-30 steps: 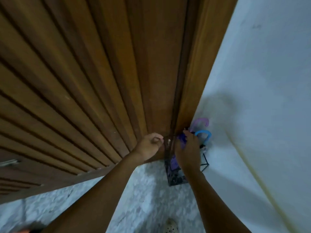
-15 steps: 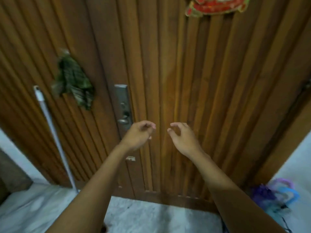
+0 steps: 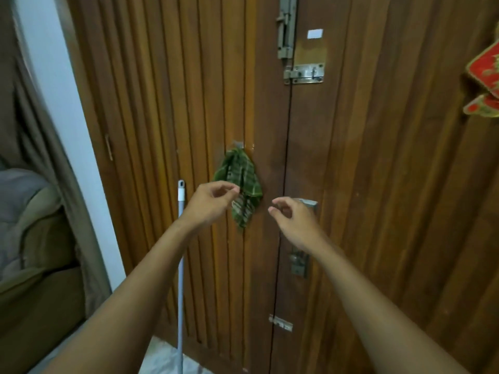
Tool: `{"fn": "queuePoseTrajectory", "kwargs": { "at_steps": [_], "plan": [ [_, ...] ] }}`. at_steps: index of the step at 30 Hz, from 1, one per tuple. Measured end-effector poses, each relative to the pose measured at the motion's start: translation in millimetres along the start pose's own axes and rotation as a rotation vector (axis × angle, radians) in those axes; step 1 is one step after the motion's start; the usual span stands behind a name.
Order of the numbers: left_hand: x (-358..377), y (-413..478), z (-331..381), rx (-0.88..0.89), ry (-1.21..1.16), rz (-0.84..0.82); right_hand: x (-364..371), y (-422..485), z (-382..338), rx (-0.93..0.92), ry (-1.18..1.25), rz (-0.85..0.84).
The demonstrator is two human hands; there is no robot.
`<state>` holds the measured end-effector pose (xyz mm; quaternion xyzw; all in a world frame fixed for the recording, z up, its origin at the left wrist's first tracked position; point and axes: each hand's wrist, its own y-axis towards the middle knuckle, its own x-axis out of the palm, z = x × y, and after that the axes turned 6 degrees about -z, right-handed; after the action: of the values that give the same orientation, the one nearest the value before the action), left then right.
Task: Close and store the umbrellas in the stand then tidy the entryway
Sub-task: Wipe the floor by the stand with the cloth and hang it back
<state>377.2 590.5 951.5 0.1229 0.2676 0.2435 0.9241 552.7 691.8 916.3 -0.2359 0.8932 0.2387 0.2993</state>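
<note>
From the head camera, your left hand (image 3: 213, 202) and right hand (image 3: 293, 218) are both raised in front of the wooden door (image 3: 378, 184), and both are empty. The left grip has thumb and forefinger curled close together but pinching nothing; the right grip is loosely curled, fingers apart, also around nothing.

Just beyond the left grip, between the two hands, a green checked cloth (image 3: 241, 184) hangs from a hook on the door. To the left of the left grip, a white pole (image 3: 180, 238) leans upright against the door. Just behind the right grip is the door handle (image 3: 309, 203), and well above it are the bolt (image 3: 286, 28) and latch (image 3: 305, 74).

No umbrella and no stand show in this view, so you cannot confirm from here whether the storing is finished. With your hands free and aimed at the cloth and pole, you look to be in the tidying part; those two items seem the likeliest things left to deal with.
</note>
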Motion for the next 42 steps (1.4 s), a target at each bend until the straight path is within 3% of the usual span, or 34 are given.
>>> {"fn": "queuePoseTrajectory", "kwargs": {
  "at_steps": [8, 12, 20, 26, 34, 38, 42],
  "plan": [
    [-16, 139, -75, -0.026, 0.144, 0.077, 45, 144, -3, 0.012, -0.243, 0.070],
    [-8, 186, -110, -0.046, 0.059, -0.005, 67, 189, -6, 0.116, -0.330, 0.145],
    [-19, 208, -127, -0.056, -0.103, -0.119, 89, 213, -32, 0.135, -0.099, 0.222],
    [-61, 191, -87, 0.111, -0.316, 0.003, 66, 181, -79, -0.066, -0.056, 0.462],
    [-69, 118, -66, 0.011, -0.687, -0.372, 70, 94, -96, -0.035, -0.019, 0.394],
    [-40, 70, -64, -0.056, -0.661, -0.520, 71, 26, -79, 0.064, 0.074, 0.488],
    [0, 25, -52, 0.023, -0.503, -0.570, 59, -42, -60, 0.189, 0.340, 0.631]
  ]
}}
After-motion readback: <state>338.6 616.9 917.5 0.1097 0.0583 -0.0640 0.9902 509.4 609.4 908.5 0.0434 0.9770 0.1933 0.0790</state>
